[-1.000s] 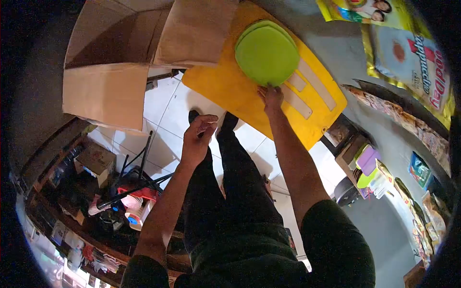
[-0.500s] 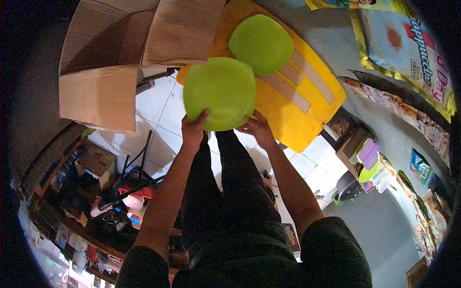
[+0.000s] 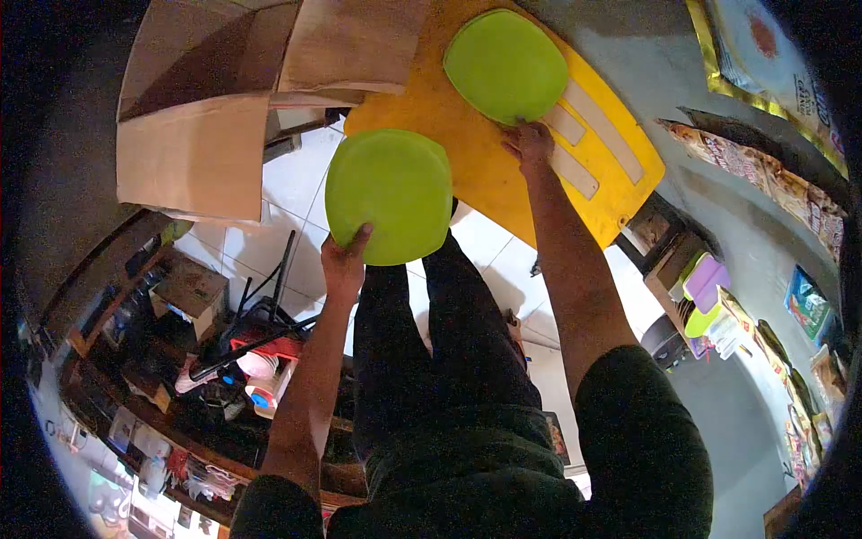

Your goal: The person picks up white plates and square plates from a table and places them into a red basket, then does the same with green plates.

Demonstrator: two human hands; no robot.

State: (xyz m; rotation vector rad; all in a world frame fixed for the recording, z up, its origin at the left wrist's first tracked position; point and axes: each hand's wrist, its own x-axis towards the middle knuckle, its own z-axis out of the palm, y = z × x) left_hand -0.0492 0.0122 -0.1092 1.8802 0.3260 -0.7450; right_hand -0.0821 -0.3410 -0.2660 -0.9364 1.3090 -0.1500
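My left hand [image 3: 345, 262] grips the lower edge of a square green plate [image 3: 389, 193] with rounded corners, thumb on its face, held up over the floor. A second green plate [image 3: 505, 67] of like shape lies on the yellow table [image 3: 449, 135]. My right hand [image 3: 530, 144] is at the lower edge of that second plate, its fingers closed at the rim and partly hidden; whether the rim is between them is hard to see.
An open cardboard box [image 3: 190, 157] stands at the upper left. Packets hang along the right wall, with a purple container [image 3: 707, 280] below them. At the lower left are a small wooden box [image 3: 190, 289], black metal legs and crowded shelves.
My right hand has let go of the held plate and moved up and right to the plate on the table. The plate in my left hand has moved slightly left and down.
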